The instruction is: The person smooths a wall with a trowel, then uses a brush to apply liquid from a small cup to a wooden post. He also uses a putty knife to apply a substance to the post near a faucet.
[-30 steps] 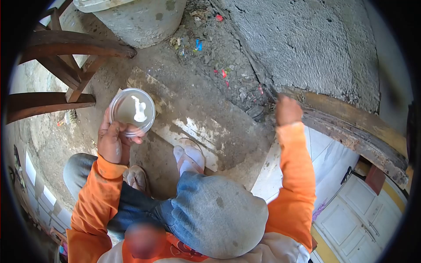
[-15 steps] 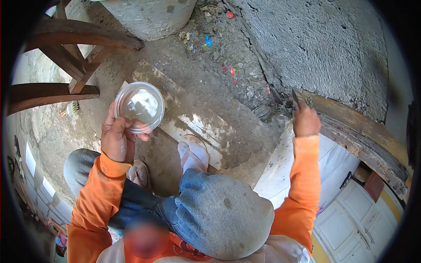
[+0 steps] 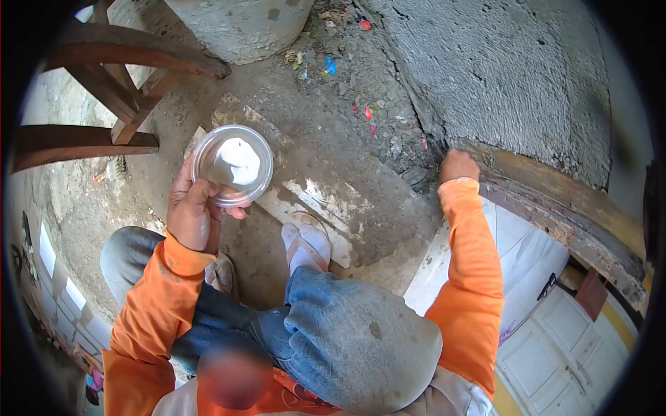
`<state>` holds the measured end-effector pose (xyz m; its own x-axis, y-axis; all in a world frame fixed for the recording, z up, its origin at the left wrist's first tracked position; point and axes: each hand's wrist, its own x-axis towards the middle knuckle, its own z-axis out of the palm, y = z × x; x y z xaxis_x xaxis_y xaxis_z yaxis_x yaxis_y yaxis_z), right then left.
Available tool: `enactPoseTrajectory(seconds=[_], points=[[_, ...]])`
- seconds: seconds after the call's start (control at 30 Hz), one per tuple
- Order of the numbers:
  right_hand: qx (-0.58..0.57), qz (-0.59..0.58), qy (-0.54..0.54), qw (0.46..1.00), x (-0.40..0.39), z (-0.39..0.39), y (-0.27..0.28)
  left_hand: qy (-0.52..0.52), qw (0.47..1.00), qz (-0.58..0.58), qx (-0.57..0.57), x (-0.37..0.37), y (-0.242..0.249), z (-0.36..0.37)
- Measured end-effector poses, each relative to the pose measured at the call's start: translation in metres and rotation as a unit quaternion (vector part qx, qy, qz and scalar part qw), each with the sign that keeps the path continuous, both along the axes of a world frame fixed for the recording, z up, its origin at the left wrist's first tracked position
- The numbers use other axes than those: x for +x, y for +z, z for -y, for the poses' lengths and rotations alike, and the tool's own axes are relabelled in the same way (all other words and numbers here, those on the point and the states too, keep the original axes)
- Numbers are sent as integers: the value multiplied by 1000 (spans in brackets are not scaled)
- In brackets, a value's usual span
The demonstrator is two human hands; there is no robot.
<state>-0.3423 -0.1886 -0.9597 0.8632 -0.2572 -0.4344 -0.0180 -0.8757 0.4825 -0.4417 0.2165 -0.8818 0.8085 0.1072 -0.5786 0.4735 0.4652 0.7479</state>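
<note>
My left hand point(image 3: 196, 211) grips the side of a round clear plastic container point(image 3: 236, 165) with white material inside, held above the dirt floor. My right hand point(image 3: 458, 166) is closed at the near end of a worn wooden beam point(image 3: 555, 182), beside the lower corner of the rough grey wall point(image 3: 499, 76). The blade seen in that hand earlier does not show now, so what its fingers hold is hidden.
A dark wooden frame point(image 3: 128, 52) stands at upper left, near a large grey pot point(image 3: 243, 28). Dirt and coloured scraps lie along the wall's base. White cabinet doors point(image 3: 555, 347) are at lower right. A worn board point(image 3: 316, 208) lies by my feet.
My right hand has moved left and slightly up to the beam's end, and the blade has gone out of sight. My left hand has shifted slightly right with the container.
</note>
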Motion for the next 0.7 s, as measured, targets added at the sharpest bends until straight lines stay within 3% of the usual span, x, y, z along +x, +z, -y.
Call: enactPoseTrajectory(seconds=[0.1,0.2,0.33,0.5,0.63,0.7], points=[[48,23,47,997,-8,10,17,9,1000,-9,4,1,2,-1],[25,15,12,1000,-3,-4,78,10,1000,-2,3,-2,-1,-3],[-12,12,33,999,1,26,-1,14,1000,-11,-6,1,3,5],[48,34,-19,998,-4,4,53,11,1000,-13,10,0,1,-2],[34,45,-55,997,-5,24,1,26,1000,-2,-13,0,5,0],[58,44,-37,997,-21,8,27,21,1000,2,-14,-4,5,-2]])
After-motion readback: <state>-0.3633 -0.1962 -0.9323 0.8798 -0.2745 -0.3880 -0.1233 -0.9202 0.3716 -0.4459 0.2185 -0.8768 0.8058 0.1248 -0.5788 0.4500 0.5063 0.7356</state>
